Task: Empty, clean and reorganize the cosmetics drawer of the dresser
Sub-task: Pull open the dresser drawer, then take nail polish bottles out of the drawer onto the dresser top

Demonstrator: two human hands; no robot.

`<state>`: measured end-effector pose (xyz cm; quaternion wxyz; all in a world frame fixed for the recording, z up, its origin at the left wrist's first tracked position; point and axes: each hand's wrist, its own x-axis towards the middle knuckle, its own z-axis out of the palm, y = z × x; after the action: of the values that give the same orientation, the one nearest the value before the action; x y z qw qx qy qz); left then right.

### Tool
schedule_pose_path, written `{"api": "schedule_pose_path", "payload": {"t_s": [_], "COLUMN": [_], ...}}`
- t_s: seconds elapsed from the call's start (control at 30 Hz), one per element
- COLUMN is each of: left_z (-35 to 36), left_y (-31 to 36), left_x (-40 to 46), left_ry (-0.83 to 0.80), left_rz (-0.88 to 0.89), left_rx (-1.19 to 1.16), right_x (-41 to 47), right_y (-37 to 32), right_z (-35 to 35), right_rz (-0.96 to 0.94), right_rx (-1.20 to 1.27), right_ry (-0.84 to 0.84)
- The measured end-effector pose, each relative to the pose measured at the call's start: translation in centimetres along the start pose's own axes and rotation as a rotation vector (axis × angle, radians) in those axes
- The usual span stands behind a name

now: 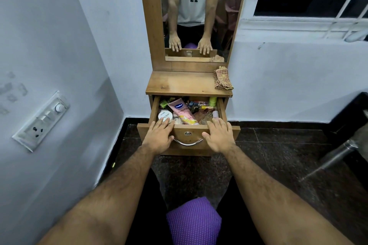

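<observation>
The wooden dresser's drawer (188,129) stands pulled out, crammed with cosmetics: a pink Vaseline tube (182,112), a round white jar (165,116), a green bottle (212,101) and several small items. My left hand (159,137) lies over the left part of the drawer front, fingers straight and reaching over its top edge. My right hand (219,136) lies the same way on the right part. Between them sits the metal handle (188,143).
A checked cloth (222,78) lies on the right of the dresser top (183,83), below the mirror (197,12). A wall with a switchboard (40,121) is at left, dark furniture (350,117) at right. A purple cushion (194,223) is beneath me.
</observation>
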<state>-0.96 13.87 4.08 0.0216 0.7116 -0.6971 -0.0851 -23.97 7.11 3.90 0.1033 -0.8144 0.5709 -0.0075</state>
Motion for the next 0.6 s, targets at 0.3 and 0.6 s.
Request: {"api": "schedule_pose_path", "payload": {"t_s": [0.3,0.6], "left_z": [0.1,0.2], "left_y": [0.4,0.7], "left_x": [-1.5,-2.9], "left_ry": [0.004,0.0], "left_rz": [-0.002,-0.004], "left_rx": [0.002,0.015], "right_x": [-1.5,-2.9], "right_y": [-0.2,-0.4], "right_z": [0.2,0.2], "right_rz": [-0.007,-0.009], "right_rx": [0.01,0.002], "right_ry": [0.004,0.0]}}
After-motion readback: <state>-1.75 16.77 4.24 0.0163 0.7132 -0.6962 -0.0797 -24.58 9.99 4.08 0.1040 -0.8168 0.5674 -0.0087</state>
